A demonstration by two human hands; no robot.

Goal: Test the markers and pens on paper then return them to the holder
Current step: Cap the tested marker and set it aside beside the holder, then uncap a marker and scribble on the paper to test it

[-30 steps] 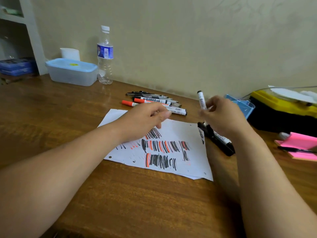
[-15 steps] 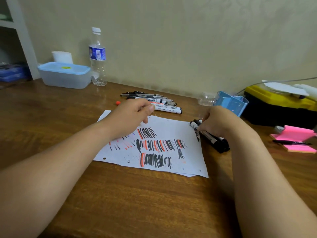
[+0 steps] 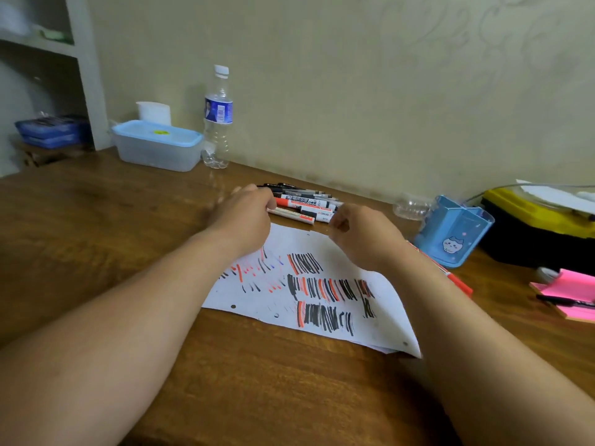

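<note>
Several markers and pens (image 3: 302, 204) lie in a pile at the far edge of the white paper (image 3: 380, 300), which is covered in black and red strokes. My left hand (image 3: 244, 217) hovers at the pile's left end, fingers blurred and spread, thumb beside a red-capped marker (image 3: 296, 201). My right hand (image 3: 363, 236) is curled at the pile's right end, and its fingertips pinch the end of a white marker (image 3: 318, 216). Another red marker (image 3: 458, 283) lies by my right forearm. The blue holder (image 3: 450, 233) stands to the right and holds no pens that I can see.
A lidded plastic box (image 3: 154, 146) and a water bottle (image 3: 218, 117) stand at the back left. Right of the holder are a yellow-and-black case (image 3: 531, 226) and pink sticky notes (image 3: 573, 291) with a pen on them. A clear plastic piece (image 3: 410, 207) lies behind the holder.
My right hand set its marker down right of the paper and moved left to the pile. My left hand slid forward to the pile's left end.
</note>
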